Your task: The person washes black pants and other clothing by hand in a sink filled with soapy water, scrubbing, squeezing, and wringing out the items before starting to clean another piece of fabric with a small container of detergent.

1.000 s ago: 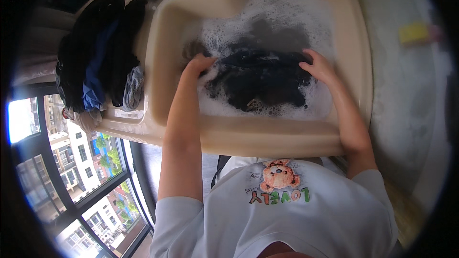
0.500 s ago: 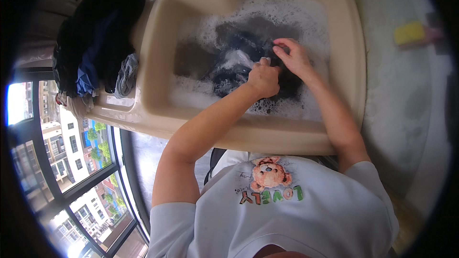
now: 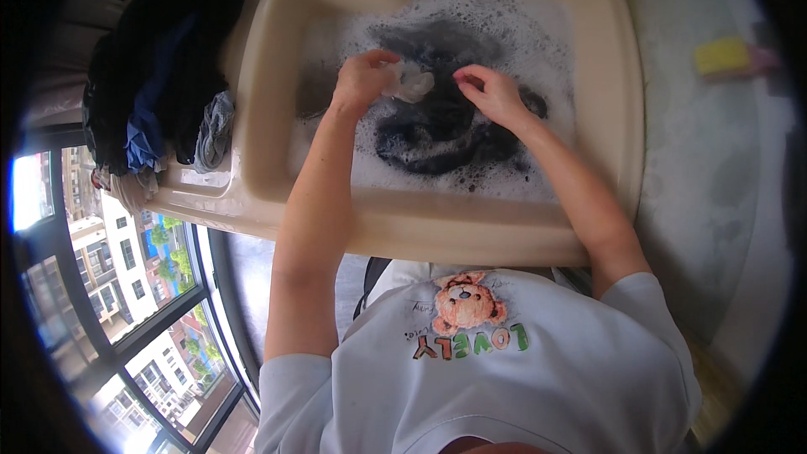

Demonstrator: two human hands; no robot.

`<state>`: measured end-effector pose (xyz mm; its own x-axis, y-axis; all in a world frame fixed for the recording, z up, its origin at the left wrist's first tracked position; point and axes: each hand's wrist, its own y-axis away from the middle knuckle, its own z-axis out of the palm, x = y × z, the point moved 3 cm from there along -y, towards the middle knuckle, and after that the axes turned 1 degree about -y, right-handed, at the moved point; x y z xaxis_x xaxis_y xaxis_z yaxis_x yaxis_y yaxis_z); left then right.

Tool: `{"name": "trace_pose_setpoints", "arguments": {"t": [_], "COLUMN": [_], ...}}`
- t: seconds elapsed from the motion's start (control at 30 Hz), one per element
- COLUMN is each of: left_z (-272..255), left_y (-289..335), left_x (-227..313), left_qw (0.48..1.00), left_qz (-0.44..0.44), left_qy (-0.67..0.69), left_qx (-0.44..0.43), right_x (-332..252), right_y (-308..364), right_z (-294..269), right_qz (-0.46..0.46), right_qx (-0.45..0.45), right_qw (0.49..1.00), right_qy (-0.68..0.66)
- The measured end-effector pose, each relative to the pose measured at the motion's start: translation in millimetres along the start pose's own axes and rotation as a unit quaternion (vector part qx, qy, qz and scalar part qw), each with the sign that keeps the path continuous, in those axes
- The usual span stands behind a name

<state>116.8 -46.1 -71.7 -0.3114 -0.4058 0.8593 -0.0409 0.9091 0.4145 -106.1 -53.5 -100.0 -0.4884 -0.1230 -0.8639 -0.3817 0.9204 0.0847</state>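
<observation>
A beige sink basin [image 3: 252,130] holds foamy water and a dark garment [image 3: 429,139], partly under the suds. Above the water on the left, my left hand [image 3: 363,82] is closed on a small whitish, crumpled, translucent thing [image 3: 412,84]; its kind is not clear. Over the dark garment, a short way to the right, is my right hand [image 3: 498,101]. Its thumb and fingertips are curled together, and whether anything thin is between them is hidden. Grey suds and a dark patch of cloth lie beyond both hands.
On the ledge left of the basin lies a pile of black clothes [image 3: 160,50], with a blue garment [image 3: 145,139] and a grey cloth [image 3: 215,130]. A window [image 3: 126,286] is at the lower left. At the far right is a blurred yellow thing [image 3: 721,57].
My left hand has moved left and away from me, lifting the whitish thing from the dark garment. My right hand has shifted slightly left, its fingers more curled. More of the dark garment shows.
</observation>
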Motion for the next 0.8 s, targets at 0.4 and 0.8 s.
{"name": "trace_pose_setpoints", "arguments": {"t": [0.4,0.8], "left_z": [-43,6], "left_y": [-7,-32], "left_x": [-3,-92], "left_qw": [0.969,0.989], "left_qz": [-0.033,-0.107], "left_qy": [0.222,-0.066], "left_qx": [0.108,-0.074], "right_x": [12,81], "right_y": [-35,-11], "right_z": [33,6], "right_qz": [0.112,0.198], "right_qx": [-0.077,0.070], "right_qw": [0.970,0.871], "right_qy": [-0.203,-0.444]}}
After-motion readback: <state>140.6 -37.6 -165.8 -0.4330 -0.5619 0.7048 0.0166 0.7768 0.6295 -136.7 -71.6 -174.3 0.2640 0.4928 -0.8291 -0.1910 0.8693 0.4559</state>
